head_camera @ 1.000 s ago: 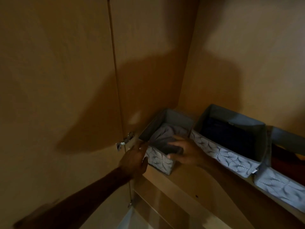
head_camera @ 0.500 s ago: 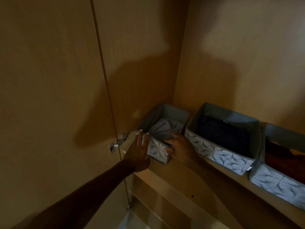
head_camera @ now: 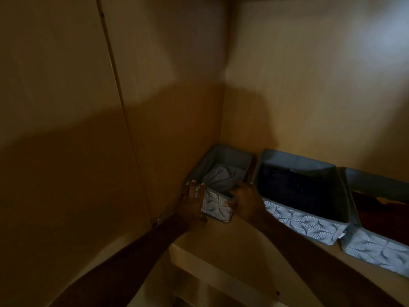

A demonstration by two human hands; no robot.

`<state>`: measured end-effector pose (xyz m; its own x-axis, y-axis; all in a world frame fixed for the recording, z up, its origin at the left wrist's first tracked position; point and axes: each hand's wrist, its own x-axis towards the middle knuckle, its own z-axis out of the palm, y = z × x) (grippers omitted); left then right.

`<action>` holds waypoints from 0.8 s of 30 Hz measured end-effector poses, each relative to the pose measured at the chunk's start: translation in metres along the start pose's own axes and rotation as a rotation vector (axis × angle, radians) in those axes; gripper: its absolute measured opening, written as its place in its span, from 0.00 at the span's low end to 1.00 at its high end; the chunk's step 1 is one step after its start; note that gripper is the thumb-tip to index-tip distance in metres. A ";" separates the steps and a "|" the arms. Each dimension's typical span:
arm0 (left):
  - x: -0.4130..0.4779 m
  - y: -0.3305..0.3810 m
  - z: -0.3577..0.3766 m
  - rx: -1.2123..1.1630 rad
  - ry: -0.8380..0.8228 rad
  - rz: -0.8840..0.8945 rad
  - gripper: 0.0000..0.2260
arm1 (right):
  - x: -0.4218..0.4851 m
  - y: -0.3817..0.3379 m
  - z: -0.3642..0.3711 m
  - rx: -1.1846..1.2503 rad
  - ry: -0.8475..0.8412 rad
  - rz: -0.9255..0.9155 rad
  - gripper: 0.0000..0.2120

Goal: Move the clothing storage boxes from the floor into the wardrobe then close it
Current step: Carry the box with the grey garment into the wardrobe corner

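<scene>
Both hands (head_camera: 218, 202) on small patterned box (head_camera: 218, 206) (no readable label).

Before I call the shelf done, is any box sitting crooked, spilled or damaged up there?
Nothing spilled or damaged that shows. The small box in the corner, held at its front by the left hand and right hand, sits back from the line of the middle box and right box, which reach the shelf edge. Dim light hides detail.
</scene>
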<state>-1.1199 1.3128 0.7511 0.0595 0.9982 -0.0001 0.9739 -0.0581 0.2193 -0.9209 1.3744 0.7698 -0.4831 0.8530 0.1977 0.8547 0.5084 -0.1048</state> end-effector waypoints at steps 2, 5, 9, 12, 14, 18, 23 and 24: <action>0.012 -0.002 -0.003 -0.007 -0.022 0.013 0.49 | 0.004 0.003 0.001 -0.053 0.043 0.056 0.19; 0.028 -0.003 -0.007 0.003 -0.038 0.029 0.48 | 0.010 0.008 0.003 -0.101 0.070 0.108 0.21; 0.044 -0.004 -0.008 -0.029 -0.052 0.057 0.47 | 0.019 0.010 0.000 -0.137 0.048 0.154 0.23; 0.058 -0.006 -0.008 -0.081 -0.084 0.080 0.48 | 0.023 0.015 -0.002 -0.101 0.044 0.201 0.19; 0.067 -0.004 -0.010 -0.084 -0.086 0.096 0.47 | 0.028 0.020 -0.004 -0.095 0.023 0.231 0.19; 0.080 0.001 -0.004 -0.111 -0.082 0.074 0.48 | 0.038 0.029 -0.003 -0.115 0.002 0.244 0.19; 0.079 0.001 0.011 -0.090 0.006 0.061 0.47 | 0.040 0.030 0.004 -0.103 0.011 0.232 0.19; 0.078 0.000 0.011 -0.105 0.015 0.066 0.47 | 0.039 0.031 0.005 -0.107 0.008 0.235 0.19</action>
<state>-1.1128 1.3909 0.7399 0.1186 0.9924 0.0321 0.9397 -0.1226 0.3193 -0.9143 1.4242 0.7692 -0.2678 0.9451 0.1874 0.9588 0.2806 -0.0451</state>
